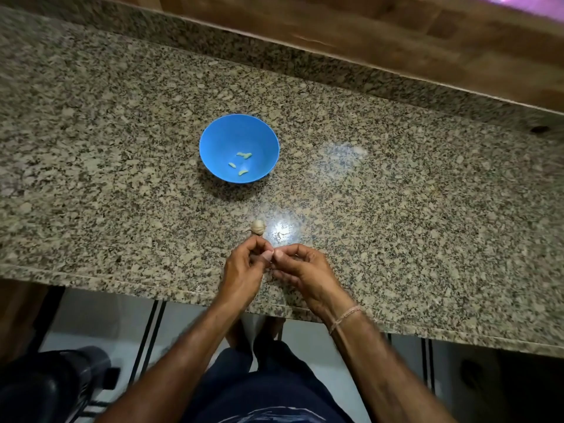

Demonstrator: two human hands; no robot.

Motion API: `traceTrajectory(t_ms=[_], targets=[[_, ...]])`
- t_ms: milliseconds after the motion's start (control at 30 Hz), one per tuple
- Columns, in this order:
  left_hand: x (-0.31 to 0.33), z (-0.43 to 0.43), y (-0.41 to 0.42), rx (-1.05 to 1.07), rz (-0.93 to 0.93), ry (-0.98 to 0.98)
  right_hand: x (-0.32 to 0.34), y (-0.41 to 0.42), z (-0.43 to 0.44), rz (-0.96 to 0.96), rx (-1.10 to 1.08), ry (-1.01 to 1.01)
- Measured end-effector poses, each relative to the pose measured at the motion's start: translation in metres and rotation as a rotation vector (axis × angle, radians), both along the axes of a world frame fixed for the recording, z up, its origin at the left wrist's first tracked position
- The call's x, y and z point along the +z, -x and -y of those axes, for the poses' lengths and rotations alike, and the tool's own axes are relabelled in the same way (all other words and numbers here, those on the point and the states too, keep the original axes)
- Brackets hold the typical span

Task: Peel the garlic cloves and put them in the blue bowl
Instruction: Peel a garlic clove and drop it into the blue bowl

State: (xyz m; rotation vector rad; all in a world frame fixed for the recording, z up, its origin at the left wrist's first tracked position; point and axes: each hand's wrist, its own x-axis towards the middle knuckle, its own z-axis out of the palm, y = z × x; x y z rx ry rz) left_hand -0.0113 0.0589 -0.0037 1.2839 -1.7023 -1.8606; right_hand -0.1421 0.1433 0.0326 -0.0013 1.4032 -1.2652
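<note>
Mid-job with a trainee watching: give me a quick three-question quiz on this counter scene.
1. True or false: the round blue plastic bowl is empty.
2. The whitish garlic bulb lies: A) in the bowl, B) on the speckled granite counter, C) on the floor.
3. Fill in: the left hand and right hand pinch a small hidden item between their ____.
Key: 1 false, pale peeled cloves lie inside; 2 B; 3 fingertips.

left hand, right hand pinching together | cloves in blue bowl
</note>
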Motion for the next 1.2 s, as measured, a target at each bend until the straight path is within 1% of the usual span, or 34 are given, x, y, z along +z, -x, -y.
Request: traceTrajectory(t_ms=[100,133,167,267,333,367,500,667,833,967,1200], targets=[[0.005,0.003,-0.002,-0.054,0.05,0.127,0.002,-0.001,0.002,-0.04,-0.005,-0.035],[0.006,0.003,-0.003,-0.069,0.065,0.167,0.002,0.0,0.003,-0.108,0.013,-0.061],[0.005,0.004,-0.005,-0.084,0.1,0.23,0.0,0.002,0.004,-0.22,0.05,-0.096],[-0.003,0.008,-0.013,-0.149,0.286,0.468,-0.011,0.005,0.007,-0.62,0.193,-0.211],[-0.007,0.011,-0.015,-0.18,0.35,0.525,-0.018,0.004,0.011,-0.826,0.282,-0.288],[-0.008,0.012,-0.014,-0.19,0.368,0.531,-0.02,0.003,0.013,-0.879,0.3,-0.315],[-0.007,0.015,-0.01,-0.209,0.397,0.527,-0.023,-0.002,0.017,-0.959,0.295,-0.374],[-0.007,0.015,-0.011,-0.217,0.4,0.527,-0.019,0.003,0.021,-0.932,0.328,-0.406],[-0.008,0.013,-0.011,-0.209,0.41,0.561,-0.02,0.002,0.024,-0.978,0.367,-0.428],[-0.008,0.013,-0.011,-0.211,0.426,0.55,-0.02,0.003,0.027,-1.015,0.394,-0.446],[-0.006,0.013,-0.01,-0.221,0.452,0.523,-0.025,-0.005,0.027,-1.151,0.413,-0.47]])
